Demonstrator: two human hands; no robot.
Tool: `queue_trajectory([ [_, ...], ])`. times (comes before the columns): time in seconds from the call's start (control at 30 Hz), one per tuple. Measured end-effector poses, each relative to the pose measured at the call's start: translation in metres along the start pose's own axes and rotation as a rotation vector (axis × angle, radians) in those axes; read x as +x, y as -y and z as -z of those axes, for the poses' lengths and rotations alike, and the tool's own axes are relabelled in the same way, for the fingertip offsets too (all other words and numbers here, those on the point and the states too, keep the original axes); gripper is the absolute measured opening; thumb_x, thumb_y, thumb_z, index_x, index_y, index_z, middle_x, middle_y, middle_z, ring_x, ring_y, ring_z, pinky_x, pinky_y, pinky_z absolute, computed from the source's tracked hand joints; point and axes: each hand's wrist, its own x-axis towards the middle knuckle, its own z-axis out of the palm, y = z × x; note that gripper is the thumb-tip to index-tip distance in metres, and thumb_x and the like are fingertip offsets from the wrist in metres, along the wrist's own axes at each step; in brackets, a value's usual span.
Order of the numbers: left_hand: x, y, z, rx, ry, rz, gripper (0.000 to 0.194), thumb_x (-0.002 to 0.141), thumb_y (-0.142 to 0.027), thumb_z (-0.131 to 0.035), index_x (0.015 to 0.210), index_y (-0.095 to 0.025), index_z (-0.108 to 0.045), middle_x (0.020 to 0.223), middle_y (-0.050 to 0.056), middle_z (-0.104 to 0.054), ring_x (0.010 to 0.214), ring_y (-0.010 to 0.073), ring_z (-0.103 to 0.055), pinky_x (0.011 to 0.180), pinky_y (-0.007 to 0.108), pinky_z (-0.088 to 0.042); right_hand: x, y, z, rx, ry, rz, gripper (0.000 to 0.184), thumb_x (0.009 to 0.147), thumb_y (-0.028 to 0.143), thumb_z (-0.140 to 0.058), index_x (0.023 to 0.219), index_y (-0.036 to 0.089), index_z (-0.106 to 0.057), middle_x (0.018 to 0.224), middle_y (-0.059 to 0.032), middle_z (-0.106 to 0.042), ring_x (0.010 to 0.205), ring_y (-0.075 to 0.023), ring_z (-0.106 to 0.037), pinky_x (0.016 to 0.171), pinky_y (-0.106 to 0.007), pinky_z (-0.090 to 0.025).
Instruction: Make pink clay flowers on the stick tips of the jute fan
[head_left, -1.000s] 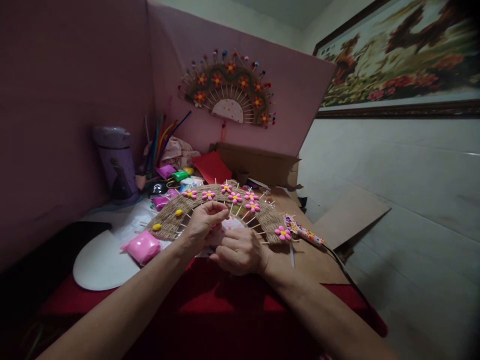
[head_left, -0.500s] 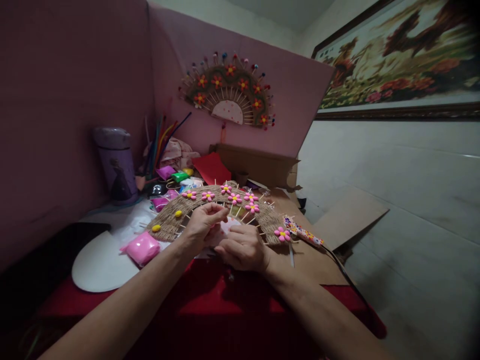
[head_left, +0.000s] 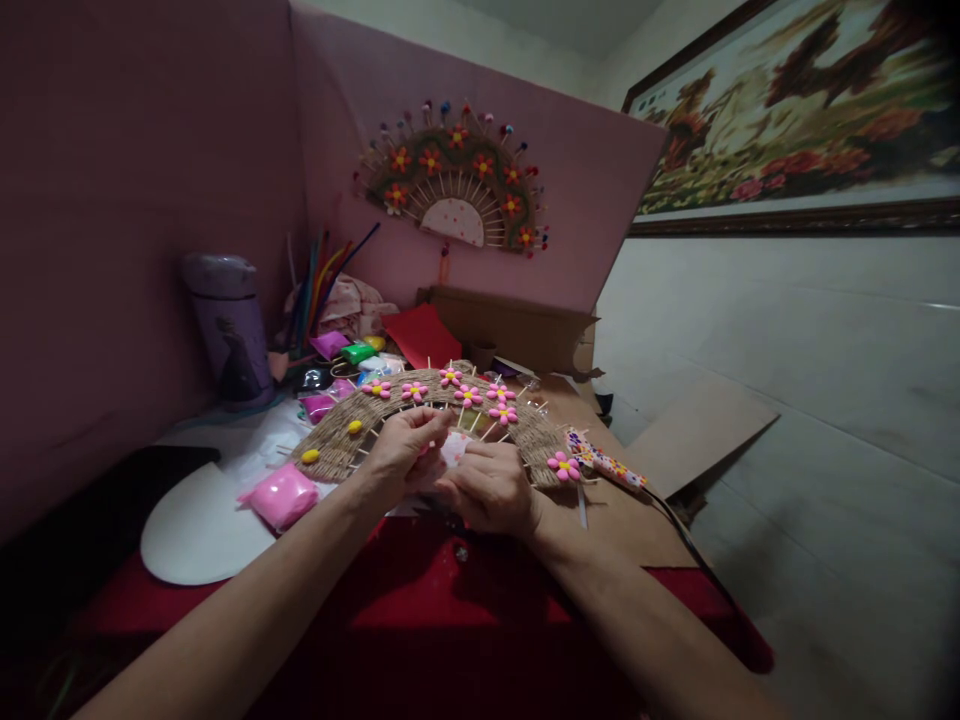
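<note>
A fan-shaped piece of twine woven over thin sticks [head_left: 390,408] lies on the table, with pink clay flowers [head_left: 469,396] and yellow clay dots [head_left: 355,427] on its band. Over its lower middle, partly covering the spotted white half-round, are both of my hands. My left hand [head_left: 411,445] is closed, thumb and forefinger pinched; whatever they hold is too small to make out. Curled in a loose fist just right of it, my right hand [head_left: 491,488] hides what is in its fingers. A bag of pink clay [head_left: 282,496] lies left of my left wrist.
A hot glue gun [head_left: 604,463] with a cord rests on cardboard at the right. White card [head_left: 206,530] lies at left, near a purple tumbler [head_left: 231,335]. Clay packets [head_left: 358,353] sit behind the fan. A finished fan [head_left: 457,145] hangs on the pink board [head_left: 585,200].
My right hand has shifted slightly right, widening the gap to my left hand. The left hand keeps its pinch almost in place. The view has moved a little.
</note>
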Motion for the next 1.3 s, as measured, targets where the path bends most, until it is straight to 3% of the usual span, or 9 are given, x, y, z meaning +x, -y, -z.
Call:
queue_trajectory([
  [0.13,-0.0001,-0.0002,-0.0004,0.03,-0.005,0.026,0.04,0.066,-0.053,-0.068,0.073,-0.016,-0.054,0.039,-0.01,-0.035,0.029,0.0017,-0.02,0.027,0.013,-0.014,-0.0002,-0.0003,0.0008,0.045,0.004,-0.039,0.029,0.087,0.021,-0.047,0.058,0.018,-0.051,0.052,0.0005,-0.052,0.05,-0.0105,-0.04,0.053,-0.025,-0.034],
  [0.37,-0.0001,0.0012,0.0005,0.071,0.008,0.049,0.038,0.061,-0.044,-0.075,0.065,-0.016,-0.049,0.045,-0.008,-0.039,0.031,0.0017,-0.025,0.027,0.014,-0.014,0.0001,-0.0015,0.0032,0.108,-0.076,-0.23,0.015,0.084,0.02,-0.053,0.069,0.018,-0.054,0.063,-0.0009,-0.058,0.061,-0.0122,-0.051,0.059,-0.025,-0.041],
  [0.57,-0.0003,0.0002,-0.0026,0.04,-0.018,0.048,0.036,0.064,-0.047,-0.071,0.07,-0.016,-0.053,0.039,-0.009,-0.038,0.029,0.003,-0.026,0.027,0.015,-0.013,0.0014,-0.0031,0.0045,0.149,-0.083,-0.217,0.015,0.087,0.014,-0.044,0.089,0.018,-0.058,0.078,-0.004,-0.066,0.07,-0.0131,-0.057,0.066,-0.026,-0.046],
  [0.7,-0.0005,-0.0011,-0.001,0.081,-0.056,0.028,0.032,0.058,-0.034,-0.078,0.073,-0.015,-0.057,0.042,-0.008,-0.044,0.031,0.0027,-0.03,0.028,0.014,-0.017,0.0006,-0.004,0.0039,0.123,-0.072,-0.233,0.018,0.089,0.024,-0.047,0.076,0.017,-0.058,0.065,-0.0024,-0.061,0.061,-0.0121,-0.053,0.059,-0.024,-0.043],
  [0.83,-0.001,-0.0014,-0.0004,0.09,-0.037,0.028,0.037,0.061,-0.045,-0.074,0.064,-0.015,-0.052,0.044,-0.007,-0.042,0.029,0.0012,-0.024,0.027,0.015,-0.012,-0.0019,-0.004,0.0029,0.102,-0.068,-0.283,0.02,0.085,0.028,-0.056,0.068,0.018,-0.055,0.06,0.0001,-0.057,0.057,-0.0109,-0.05,0.057,-0.024,-0.039],
  [1.0,-0.0015,-0.0002,-0.0019,0.085,-0.01,0.035,0.045,0.064,-0.059,-0.066,0.069,-0.016,-0.054,0.042,-0.008,-0.037,0.029,0.0019,-0.023,0.027,0.015,-0.011,-0.0046,-0.0037,0.0012,0.085,-0.156,-0.352,0.003,0.082,0.02,-0.058,0.082,0.017,-0.057,0.066,0.0003,-0.059,0.059,-0.0105,-0.052,0.057,-0.023,-0.04],
  [1.13,-0.0013,0.0007,-0.0012,0.072,0.004,0.023,0.045,0.065,-0.059,-0.065,0.072,-0.016,-0.054,0.042,-0.009,-0.034,0.03,0.0023,-0.022,0.027,0.015,-0.011,-0.0047,-0.0046,-0.0009,0.033,-0.166,-0.492,0.013,0.083,0.024,-0.057,0.094,0.016,-0.059,0.066,-0.0005,-0.06,0.059,-0.0115,-0.053,0.057,-0.024,-0.041],
  [1.3,-0.0014,0.0005,-0.001,0.079,0.017,0.026,0.041,0.065,-0.053,-0.068,0.068,-0.015,-0.053,0.041,-0.009,-0.033,0.03,0.0019,-0.022,0.028,0.015,-0.01,-0.004,-0.0061,-0.003,0.045,-0.109,-0.49,0.014,0.084,0.023,-0.056,0.095,0.017,-0.061,0.068,-0.0015,-0.063,0.059,-0.0122,-0.055,0.058,-0.024,-0.042],
])
